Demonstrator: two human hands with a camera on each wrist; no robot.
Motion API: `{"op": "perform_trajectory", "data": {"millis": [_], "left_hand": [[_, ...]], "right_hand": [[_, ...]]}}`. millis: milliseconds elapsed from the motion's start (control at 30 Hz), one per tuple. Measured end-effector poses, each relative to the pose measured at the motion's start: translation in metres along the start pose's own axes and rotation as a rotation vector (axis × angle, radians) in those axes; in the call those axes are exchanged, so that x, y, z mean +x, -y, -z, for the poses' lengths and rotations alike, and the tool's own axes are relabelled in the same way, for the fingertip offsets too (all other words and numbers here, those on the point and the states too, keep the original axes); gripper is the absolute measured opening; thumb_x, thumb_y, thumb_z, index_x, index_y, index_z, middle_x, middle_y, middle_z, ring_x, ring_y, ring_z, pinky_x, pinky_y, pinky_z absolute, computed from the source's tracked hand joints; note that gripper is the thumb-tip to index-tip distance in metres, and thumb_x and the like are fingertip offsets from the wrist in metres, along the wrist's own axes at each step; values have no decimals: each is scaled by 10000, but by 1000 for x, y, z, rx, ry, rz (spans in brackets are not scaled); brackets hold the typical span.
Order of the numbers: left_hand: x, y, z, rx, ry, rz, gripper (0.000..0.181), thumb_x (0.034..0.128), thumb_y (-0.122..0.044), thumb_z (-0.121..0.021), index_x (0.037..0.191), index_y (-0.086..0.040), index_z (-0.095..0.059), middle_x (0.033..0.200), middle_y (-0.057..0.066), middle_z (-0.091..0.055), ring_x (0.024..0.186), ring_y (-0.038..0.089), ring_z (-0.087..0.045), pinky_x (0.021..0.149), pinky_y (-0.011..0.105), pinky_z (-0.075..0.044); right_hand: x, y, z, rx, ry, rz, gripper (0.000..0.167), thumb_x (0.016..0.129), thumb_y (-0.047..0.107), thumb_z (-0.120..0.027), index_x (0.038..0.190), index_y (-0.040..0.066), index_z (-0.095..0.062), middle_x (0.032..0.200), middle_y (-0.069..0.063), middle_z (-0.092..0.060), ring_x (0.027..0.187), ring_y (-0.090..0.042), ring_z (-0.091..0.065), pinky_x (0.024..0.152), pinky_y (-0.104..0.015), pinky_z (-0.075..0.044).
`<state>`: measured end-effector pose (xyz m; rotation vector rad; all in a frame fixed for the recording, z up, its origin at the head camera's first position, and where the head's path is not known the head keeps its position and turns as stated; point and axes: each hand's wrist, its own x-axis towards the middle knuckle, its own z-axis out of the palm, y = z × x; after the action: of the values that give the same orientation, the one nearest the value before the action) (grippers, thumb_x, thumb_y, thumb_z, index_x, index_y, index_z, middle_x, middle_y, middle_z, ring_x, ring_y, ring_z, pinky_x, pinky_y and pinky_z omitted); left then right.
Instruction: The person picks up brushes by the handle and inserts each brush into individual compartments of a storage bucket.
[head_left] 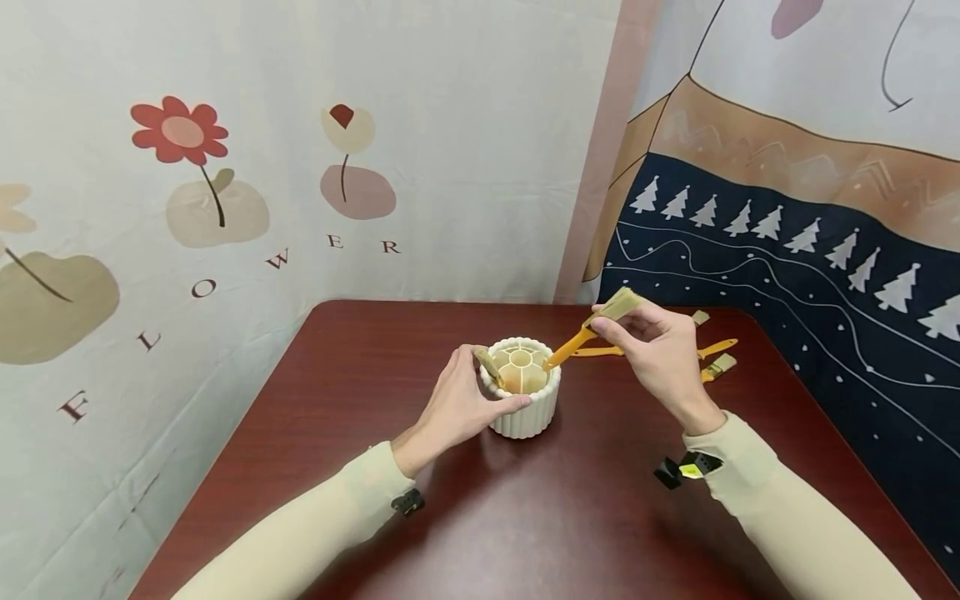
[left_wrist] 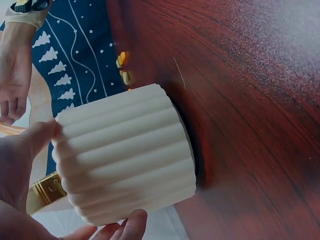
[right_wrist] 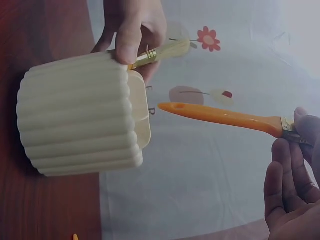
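A white ribbed round holder with a divided inside stands on the table. My left hand grips it, thumb at the near rim and fingers round the left side. One paintbrush stands in the holder beside that hand, bristles up and tilted outward. Between thumb and fingers, my right hand pinches another paintbrush near its metal band. Its orange handle slants down to the left, and in the right wrist view the handle tip is just outside the holder's opening. The bristles point up in the head view.
Several more brushes lie on the dark red table at the right, behind and beside my right hand: one brush shows its bristles, and an orange handle shows behind the holder. Printed cloth hangs behind the table.
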<state>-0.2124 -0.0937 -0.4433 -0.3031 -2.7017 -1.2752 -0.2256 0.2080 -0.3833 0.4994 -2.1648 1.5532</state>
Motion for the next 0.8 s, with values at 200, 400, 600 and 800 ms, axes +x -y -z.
{"op": "perform_trajectory", "data": {"millis": [200,400,600,800], "left_hand": [[0,-2,1,2,12,8,917,810,-514,-1059,1456,-57,-596,1368,114,-689,1261,295,-683,1116,475,-590],[1,-3,3,11,25,6,883,812,-518,-1065,1433,-77,-618,1317,81,-700,1205,255,-680,1061,427,-592],[3,0,7,12,34,-6,824,811,-505,-1073,1382,-90,-648,1210,55,-705,1079,205,-658,943,357,-574],[5,4,10,8,53,-3,819,806,-488,-1081,1394,-105,-659,1195,46,-733,1074,192,-674,944,352,-581]], "right_hand": [[3,1,-6,35,24,16,286,1036,93,-894,1311,29,-844,1142,186,-851,993,-41,-827,940,-186,-680],[4,-2,-10,49,45,43,254,1022,49,-896,1270,18,-847,1118,177,-840,961,-51,-818,921,-194,-688],[6,-1,-16,56,75,64,249,1014,23,-893,1259,22,-849,1110,151,-848,958,-56,-830,913,-209,-694],[5,-5,-23,31,111,90,228,1016,23,-889,1241,25,-853,1151,-63,-868,967,-67,-834,906,-206,-694]]}}
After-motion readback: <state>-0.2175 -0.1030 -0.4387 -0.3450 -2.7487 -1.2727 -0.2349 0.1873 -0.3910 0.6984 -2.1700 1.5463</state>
